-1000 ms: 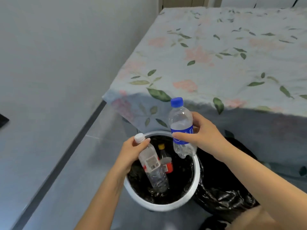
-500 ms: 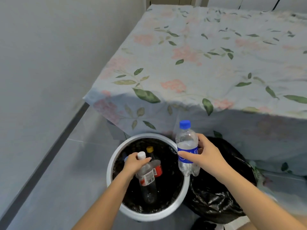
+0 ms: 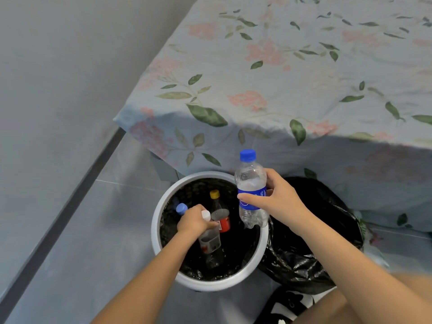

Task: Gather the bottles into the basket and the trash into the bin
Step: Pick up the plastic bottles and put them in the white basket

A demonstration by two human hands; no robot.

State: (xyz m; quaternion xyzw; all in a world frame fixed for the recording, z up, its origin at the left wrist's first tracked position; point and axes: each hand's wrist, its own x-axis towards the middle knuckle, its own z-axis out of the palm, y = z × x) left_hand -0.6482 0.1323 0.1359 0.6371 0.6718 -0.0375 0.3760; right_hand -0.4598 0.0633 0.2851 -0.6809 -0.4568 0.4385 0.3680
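1. On the floor at the foot of the bed [image 3: 292, 73], I see the white-rimmed basket [image 3: 163, 251] with a dark lining, and a black trash bag [image 3: 311, 249] touching its right side.
2. My left hand [image 3: 195, 222] is down inside the basket, fingers curled round the neck of a white-capped clear bottle [image 3: 210, 239].
3. My right hand [image 3: 278, 202] grips a blue-capped water bottle [image 3: 251, 190] upright over the basket's right rim.
4. A yellow-capped bottle with a red label [image 3: 218, 211] and a blue cap [image 3: 181, 208] already lie inside.
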